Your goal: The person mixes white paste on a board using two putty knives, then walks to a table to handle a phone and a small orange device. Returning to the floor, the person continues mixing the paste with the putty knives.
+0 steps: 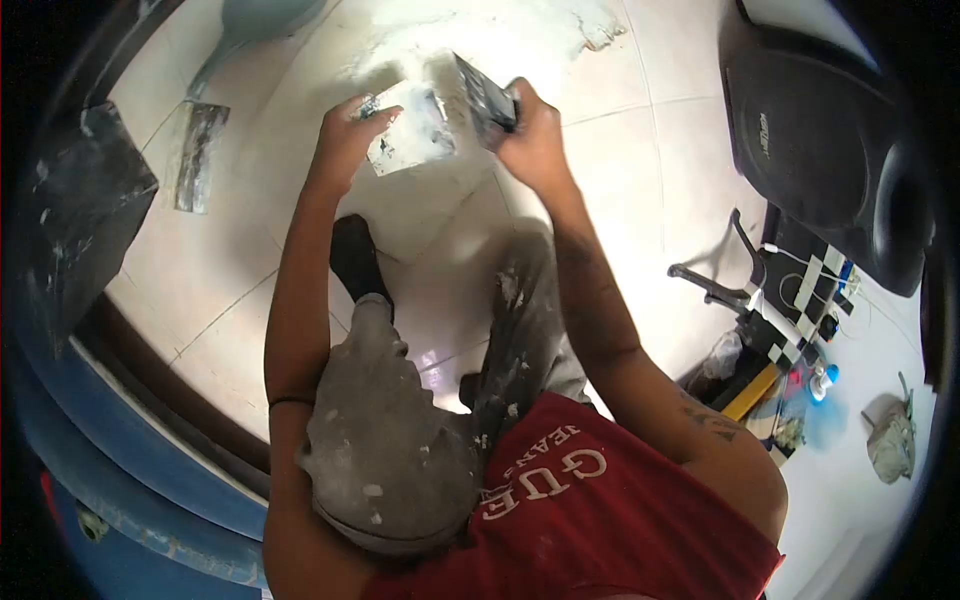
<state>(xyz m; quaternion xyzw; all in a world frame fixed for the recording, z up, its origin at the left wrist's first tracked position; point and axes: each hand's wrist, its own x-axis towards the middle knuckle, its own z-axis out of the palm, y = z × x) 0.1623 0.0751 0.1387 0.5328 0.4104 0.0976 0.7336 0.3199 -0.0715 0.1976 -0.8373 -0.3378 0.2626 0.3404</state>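
Observation:
My left hand [348, 140] is closed on a square, pale plate [412, 135] smeared with white paste, thumb on its upper face. My right hand [530, 135] grips a wide putty knife [484, 100] by its dark handle; its blade stands edge-on just right of the plate, with a narrow gap between them. Both tools are above the tiled floor [610, 190], ahead of my knees. Dark specks and dried paste mark the plate near my left thumb. The fingers of both hands are partly hidden behind the tools.
A flat, smeared metal blade [200, 158] lies on the floor at left, near a dark, paste-spotted box-like object [85, 190]. A black speaker [820, 150] stands at right, above cables and a cluttered shelf [755, 390]. A blue curved object [130, 500] fills the lower left.

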